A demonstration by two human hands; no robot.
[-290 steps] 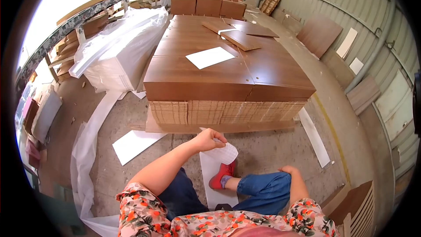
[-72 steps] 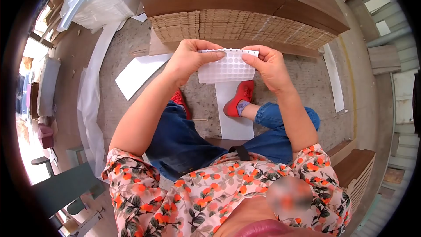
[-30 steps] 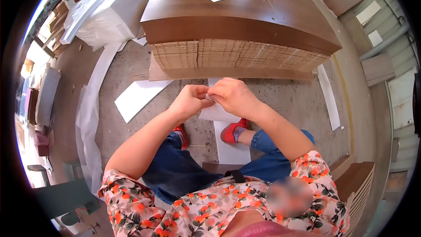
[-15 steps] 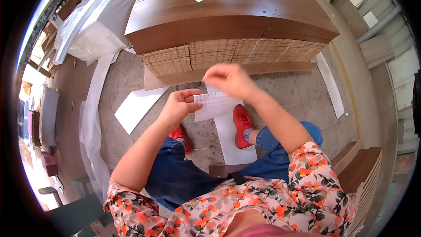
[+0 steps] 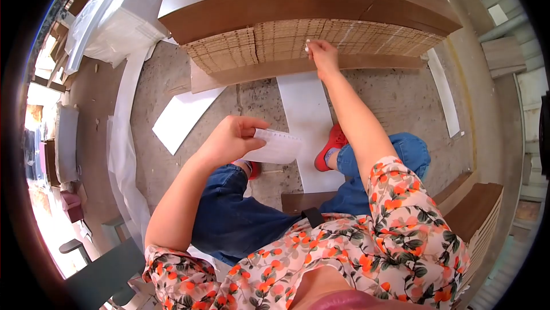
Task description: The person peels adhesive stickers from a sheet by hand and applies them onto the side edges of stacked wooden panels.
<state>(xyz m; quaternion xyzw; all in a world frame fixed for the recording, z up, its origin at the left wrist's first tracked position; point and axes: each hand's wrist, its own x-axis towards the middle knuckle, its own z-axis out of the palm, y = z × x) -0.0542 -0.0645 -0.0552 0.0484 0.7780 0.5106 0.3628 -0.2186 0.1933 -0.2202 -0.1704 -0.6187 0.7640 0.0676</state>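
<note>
My left hand (image 5: 232,141) pinches one end of a white sheet of small round stickers (image 5: 281,145) between thumb and fingers. The sheet hangs over my lap, with a row of little dots along its upper edge. Further forward, my right hand (image 5: 325,58) is closed in a pinch on a small white sticker (image 5: 307,46). That hand is in front of the ridged tan side (image 5: 281,43) of a large stack topped with a brown wood-look panel (image 5: 275,5). Whether the sticker touches the stack I cannot tell.
A long white strip (image 5: 306,101) lies on the floor between my red shoes (image 5: 330,146). A white board (image 5: 186,115) lies to its left, and a narrow white strip (image 5: 444,92) to the right. Plastic-wrapped goods (image 5: 123,35) stand at the left; brown panels (image 5: 472,210) lie at my right.
My right hand has moved away from the sheet, forward and right to the stack's side, with a small white sticker in its fingertips. My left hand still holds the sheet, slightly lower.
</note>
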